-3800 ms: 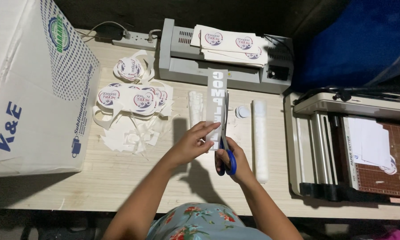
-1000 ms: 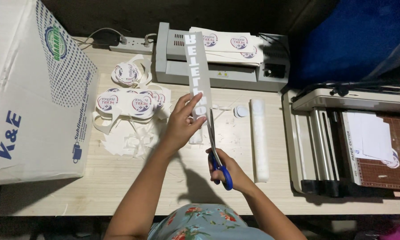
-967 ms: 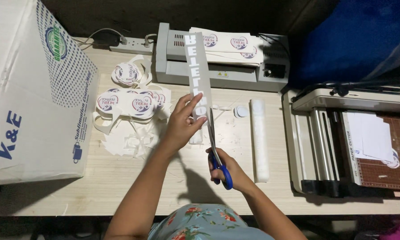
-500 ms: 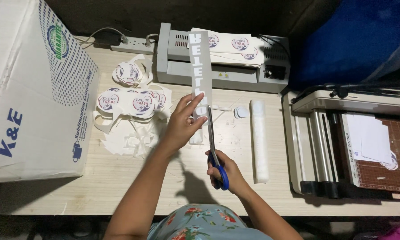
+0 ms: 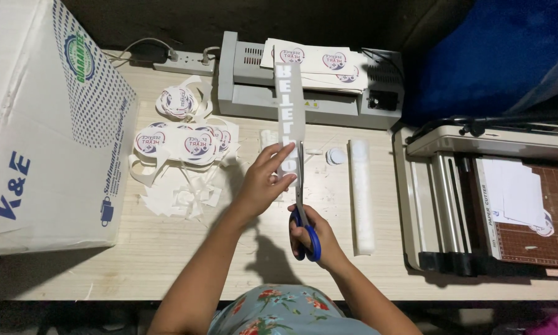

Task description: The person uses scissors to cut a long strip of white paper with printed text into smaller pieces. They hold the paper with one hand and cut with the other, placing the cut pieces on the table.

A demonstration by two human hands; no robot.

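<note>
The left hand (image 5: 263,186) pinches a long paper strip (image 5: 289,105) running toward twelve o'clock above the desk (image 5: 186,248); the right hand (image 5: 313,239), fingers closed through blue scissors (image 5: 303,217), should cut straight along the edge, strip kept taut.

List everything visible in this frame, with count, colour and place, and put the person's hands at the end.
lettered strip: one, grey with white letters, held over the desk middle
scissors: one, blue-handled, at the strip's lower end
round stickers: several, white, desk left
paper scraps: pile, white, below the stickers
laminator: one, grey, desk back
cardboard box: one, white, far left
paper cutter: one, beige, right
power strip: one, white, back left
left hand: pinching the strip
right hand: in the scissors
</note>
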